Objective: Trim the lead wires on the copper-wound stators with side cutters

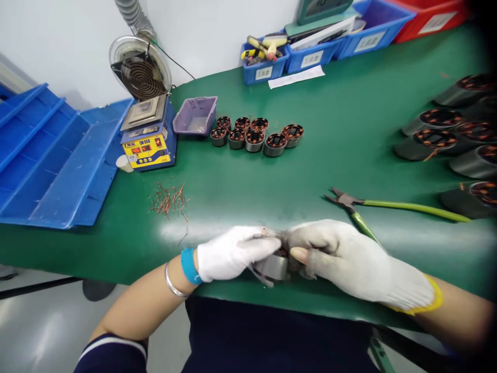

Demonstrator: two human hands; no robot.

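At the table's front edge, a metal motor stator (pixel 275 267) with copper windings sits between my two gloved hands. My left hand (pixel 236 251), in a white glove with a blue wristband, closes on its left and upper side. My right hand (pixel 330 254), in a greyed glove with a bare thumb tip, closes round its right side. The fingers and some blur hide much of the stator. A thin metallic piece shows under my left fingers, too smeared to name. Just beyond my right hand lie green-handled cutting pliers (pixel 349 201), jaws apart.
Several stators (pixel 254 140) stand mid-table, with more (pixel 433 140) at the right. Copper wire scraps (pixel 169 199) lie left of centre. A CM558 soldering pot unit (pixel 149 147), a purple bin (pixel 186 119), a fan (pixel 142 75), blue trays (pixel 73 176) and tool boxes (pixel 266 70) stand around.
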